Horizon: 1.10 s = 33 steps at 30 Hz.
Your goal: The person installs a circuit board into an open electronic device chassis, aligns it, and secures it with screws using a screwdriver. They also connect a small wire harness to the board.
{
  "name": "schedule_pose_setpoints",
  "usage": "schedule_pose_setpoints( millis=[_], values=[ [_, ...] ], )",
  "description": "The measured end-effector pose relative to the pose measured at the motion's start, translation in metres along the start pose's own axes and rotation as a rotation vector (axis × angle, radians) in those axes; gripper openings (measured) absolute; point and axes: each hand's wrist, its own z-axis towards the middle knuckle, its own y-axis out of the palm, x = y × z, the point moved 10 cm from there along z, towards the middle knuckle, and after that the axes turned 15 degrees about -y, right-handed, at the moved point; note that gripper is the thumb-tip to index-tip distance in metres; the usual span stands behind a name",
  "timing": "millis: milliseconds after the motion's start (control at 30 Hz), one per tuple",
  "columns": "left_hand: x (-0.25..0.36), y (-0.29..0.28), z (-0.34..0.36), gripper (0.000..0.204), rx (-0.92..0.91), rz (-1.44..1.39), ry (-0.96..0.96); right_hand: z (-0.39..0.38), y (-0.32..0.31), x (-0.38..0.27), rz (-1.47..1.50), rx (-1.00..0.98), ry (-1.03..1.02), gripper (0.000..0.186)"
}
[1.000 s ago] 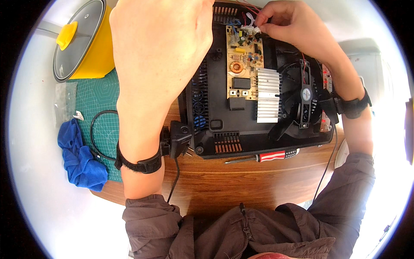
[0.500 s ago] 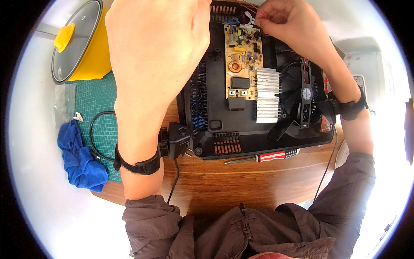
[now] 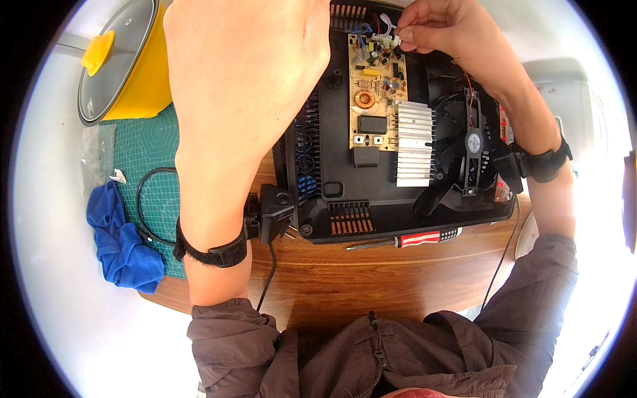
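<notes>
A black plastic appliance housing (image 3: 332, 219) lies opened on the table. Inside it are a tan circuit board (image 3: 385, 86), a silver finned heat sink (image 3: 416, 142) and a black fan (image 3: 473, 142) with a thin red wire. My right hand (image 3: 441, 33) is closed in a pinch at the board's far end, with thumb and forefinger on a small white connector (image 3: 393, 41). Beside the fingertips runs a white wire loop (image 3: 386, 25). My left hand (image 3: 245, 73) reaches over the housing's far left side, and its fingers lie beyond the upper edge of the view.
A red-and-white-handled screwdriver (image 3: 418, 239) lies along the housing's near edge. On the left are a green cutting mat (image 3: 149, 149), a blue cloth (image 3: 123, 239) and a yellow pot (image 3: 142, 86) with a glass lid. Black cables (image 3: 269, 278) trail from both wrist straps.
My right hand has come slightly nearer, its fingertips now at the white connector; red wires showed by them before. My left hand has shifted slightly right, and the board also sits slightly differently.
</notes>
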Motion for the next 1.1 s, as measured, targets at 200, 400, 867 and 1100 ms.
schedule_pose_setpoints(
  millis=[200, 400, 867, 1100],
  values=[
    [0.006, -0.002, -0.004, 0.016, 0.040, -0.051, 0.008, 0.003, 0.006, 0.011, 0.431, -0.084, -0.136, 0.007],
    [-0.008, 0.001, -0.005, 0.016, 0.060, -0.097, 0.110, 0.005, 0.014, 0.005, 0.773, -0.183, -0.243, 0.007],
    [0.007, -0.006, -0.008, 0.016, 0.104, -0.038, 0.132, -0.006, 0.022, 0.002, 0.923, -0.219, -0.176, 0.009],
    [-0.002, -0.004, 0.000, 0.016, 0.022, -0.026, 0.019, -0.015, 0.030, -0.006, 1.077, -0.245, -0.152, 0.014]
  ],
)
